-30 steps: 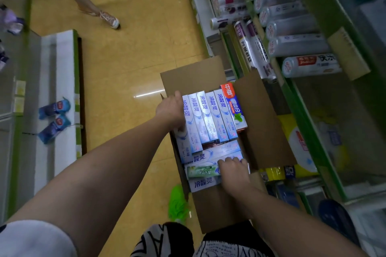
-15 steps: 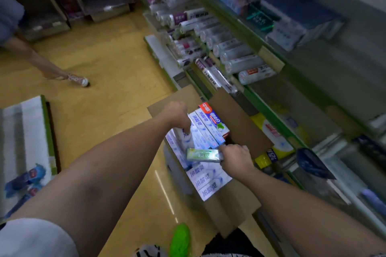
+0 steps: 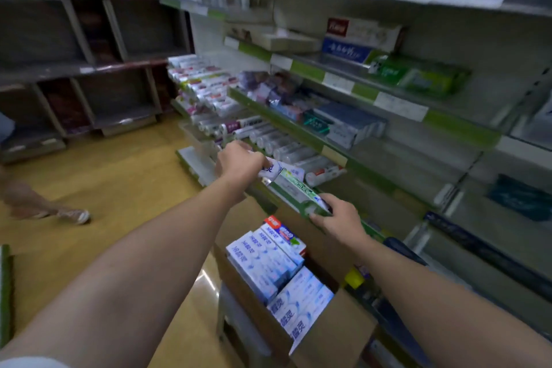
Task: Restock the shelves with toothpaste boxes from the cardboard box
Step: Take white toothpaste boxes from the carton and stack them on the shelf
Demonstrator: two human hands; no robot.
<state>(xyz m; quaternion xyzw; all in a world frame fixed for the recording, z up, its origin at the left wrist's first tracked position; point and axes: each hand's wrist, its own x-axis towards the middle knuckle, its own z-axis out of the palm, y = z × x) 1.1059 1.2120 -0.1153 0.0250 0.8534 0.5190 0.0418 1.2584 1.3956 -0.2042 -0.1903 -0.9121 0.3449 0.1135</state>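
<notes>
Up at the shelf edge, two bare forearms reach forward from the near bottom of the view. The left hand [image 3: 239,163] is clenched around one end of a white and blue toothpaste box [image 3: 273,170], holding it just in front of the green-edged metal shelf [image 3: 286,122] on the right side of the aisle. The right hand [image 3: 337,218] grasps the near end of a long green and white toothpaste box [image 3: 298,188], which slants from that hand up toward the left hand; the two boxes touch or overlap between the hands.

Below the hands, near the centre of the view, sits an open brown cardboard box [image 3: 334,334] with its flaps spread. Inside it lie rows of pale blue and white toothpaste boxes [image 3: 268,260], packed side by side, with one red-topped toothpaste box [image 3: 282,231] at the far end of the row.

On the shelf past the hands, rows of white toothpaste tubes and cartons [image 3: 277,143] lie with their ends facing the aisle. Higher shelves on the right carry blue, white and green cartons, blurred by motion.

At the far left stand dark shelving units. On the yellow floor [image 3: 119,182] at the left, another person's foot in a light sneaker [image 3: 74,215] shows.
</notes>
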